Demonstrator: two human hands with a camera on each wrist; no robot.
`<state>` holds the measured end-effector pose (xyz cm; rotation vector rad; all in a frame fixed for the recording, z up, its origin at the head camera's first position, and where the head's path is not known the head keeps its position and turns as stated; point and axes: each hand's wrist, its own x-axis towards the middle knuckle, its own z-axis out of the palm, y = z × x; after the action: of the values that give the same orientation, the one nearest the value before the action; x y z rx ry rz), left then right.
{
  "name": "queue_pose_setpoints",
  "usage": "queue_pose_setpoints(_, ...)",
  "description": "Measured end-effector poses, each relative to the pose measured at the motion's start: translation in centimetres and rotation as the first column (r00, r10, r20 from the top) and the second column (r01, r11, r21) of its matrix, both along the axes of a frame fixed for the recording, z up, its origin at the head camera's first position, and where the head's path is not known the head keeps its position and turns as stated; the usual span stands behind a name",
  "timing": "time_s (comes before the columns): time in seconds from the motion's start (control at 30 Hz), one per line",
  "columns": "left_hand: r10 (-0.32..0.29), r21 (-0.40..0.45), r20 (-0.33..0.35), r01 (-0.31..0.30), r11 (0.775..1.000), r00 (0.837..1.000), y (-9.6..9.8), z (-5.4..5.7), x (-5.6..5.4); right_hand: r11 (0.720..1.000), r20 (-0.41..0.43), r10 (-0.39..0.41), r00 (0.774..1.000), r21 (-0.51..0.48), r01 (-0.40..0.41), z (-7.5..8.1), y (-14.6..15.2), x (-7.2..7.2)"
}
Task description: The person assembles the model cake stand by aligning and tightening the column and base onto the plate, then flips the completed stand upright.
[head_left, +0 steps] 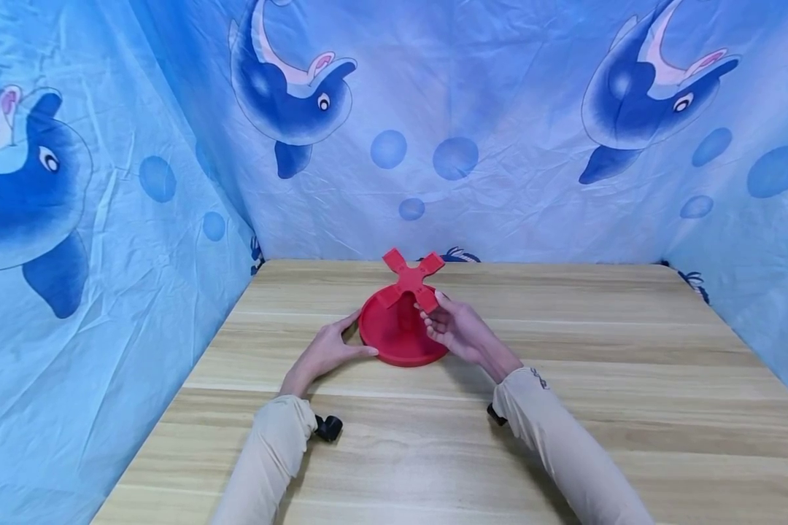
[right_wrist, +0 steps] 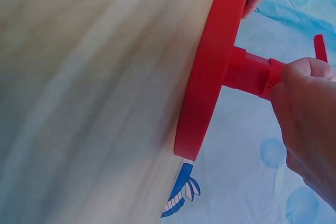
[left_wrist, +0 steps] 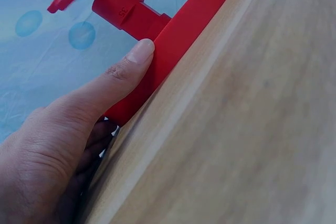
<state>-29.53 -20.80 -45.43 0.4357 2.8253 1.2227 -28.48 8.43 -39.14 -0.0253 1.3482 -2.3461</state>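
Note:
A red round base (head_left: 384,337) with a raised rim lies flat on the wooden table. From its middle rises a stepped red post (left_wrist: 126,11), marked "35" on its side. On top sits a red four-armed cross (head_left: 410,278), tilted in the head view. My left hand (head_left: 328,350) holds the base at its left rim, thumb (left_wrist: 140,52) against the near side and fingers round the far side. With thumb and forefinger, my right hand (head_left: 458,329) pinches the cross's near right arm; in the right wrist view that hand hides most of the cross.
The light wooden table (head_left: 597,408) runs to a blue curtain (head_left: 512,204) printed with dolphins and bubbles, at the back and both sides. A black strap device (head_left: 329,429) shows at the left wrist, another (head_left: 496,415) at the right.

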Motion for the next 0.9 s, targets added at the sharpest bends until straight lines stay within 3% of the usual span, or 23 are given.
queue_pose_setpoints(0.23, -0.001, 0.008, 0.009, 0.001, 1.000, 1.000, 0.0, -0.1, 0.0, 1.000, 0.037, 0.003, 0.999, 0.007, -0.003, 0.4, -0.5, -0.3)
queue_pose_setpoints(0.6, 0.000, -0.001, 0.007, 0.000, 1.000, 1.000, 0.0, -0.2, -0.1, 0.993, 0.003, -0.021, 1.000, 0.118, 0.020, 0.6, -1.0, -0.3)
queue_pose_setpoints(0.7, 0.004, 0.005, 0.010, -0.004, 1.000, 1.000, 0.0, -0.1, -0.1, 0.983, -0.044, -0.022, 0.999, 0.180, 0.029, 0.5, -0.9, -0.1)
queue_pose_setpoints(0.8, 0.001, 0.006, 0.011, -0.001, 1.000, 1.000, -0.1, 0.0, 0.0, 0.955, -0.144, -0.054, 0.988, 0.282, 0.093, 0.4, -0.9, 0.3)
queue_pose_setpoints(0.9, 0.000, 0.003, 0.012, 0.000, 1.000, 1.000, -0.1, 0.0, 0.0, 0.881, -0.311, -0.090, 0.946, 0.419, 0.221, 0.3, -1.2, 0.9)
